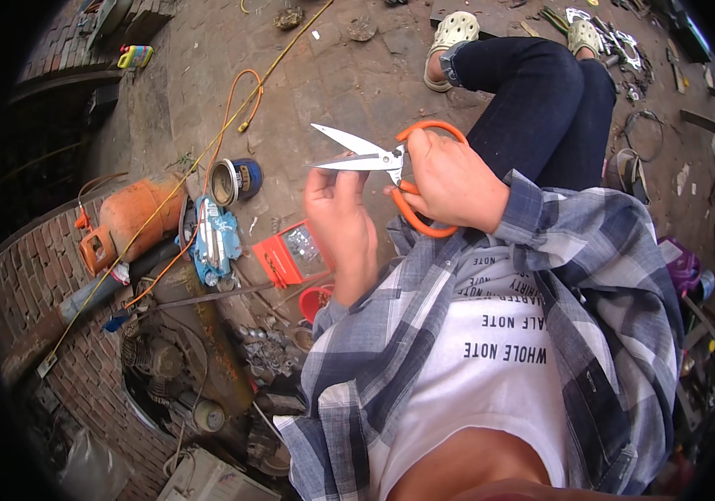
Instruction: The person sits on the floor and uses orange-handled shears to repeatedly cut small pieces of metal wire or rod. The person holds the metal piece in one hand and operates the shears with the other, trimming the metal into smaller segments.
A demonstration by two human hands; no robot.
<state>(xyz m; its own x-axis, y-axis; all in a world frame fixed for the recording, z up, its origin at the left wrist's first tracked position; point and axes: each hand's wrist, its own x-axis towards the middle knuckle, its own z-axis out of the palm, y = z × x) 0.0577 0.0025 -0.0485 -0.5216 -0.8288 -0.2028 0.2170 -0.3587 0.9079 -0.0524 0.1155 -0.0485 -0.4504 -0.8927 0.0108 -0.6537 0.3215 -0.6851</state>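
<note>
Scissors [388, 159] stood parted, up and right of the red case [273, 260]; my right grip [458, 179] was closed around their orange handles [445, 125]. My left grip [343, 224], half-curled, met the lower blade [356, 163]; whether pinching, I couldn't tell.

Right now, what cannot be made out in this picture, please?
All in the head view:
Left hand: a finger is partly hidden behind the lower blade of the scissors.
Small parts in the red case: too small to identify.
Pale box: cut off by the lower edge.
</note>
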